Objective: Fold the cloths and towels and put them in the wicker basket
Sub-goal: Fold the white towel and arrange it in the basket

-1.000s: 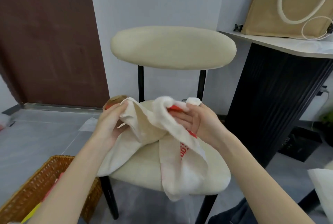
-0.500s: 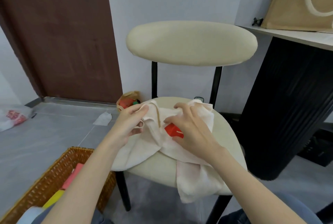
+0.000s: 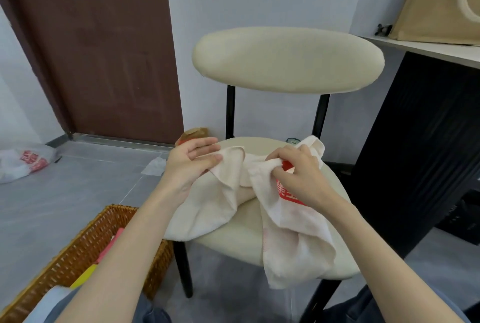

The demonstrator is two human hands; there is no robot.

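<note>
A cream cloth with red print (image 3: pixel 291 224) lies crumpled on the seat of a cream chair (image 3: pixel 337 257), one end hanging over the seat's front edge. My left hand (image 3: pixel 191 164) pinches the cloth's left edge between thumb and fingers. My right hand (image 3: pixel 301 174) grips a bunched fold near the red print. The wicker basket (image 3: pixel 78 252) stands on the floor at the lower left, holding folded pink, yellow and pale blue cloths.
A black fluted cabinet (image 3: pixel 420 146) with a white top stands right of the chair, a tan tote bag (image 3: pixel 441 0) on it. A brown door (image 3: pixel 98 44) is at the back left. A white plastic bag (image 3: pixel 23 161) and a small brown paper bag (image 3: pixel 194 133) lie on the grey floor.
The cloth came down from a raised bundle onto the seat. My hands moved apart along its top edge, the left to the left side, the right bunching the part with the red print.
</note>
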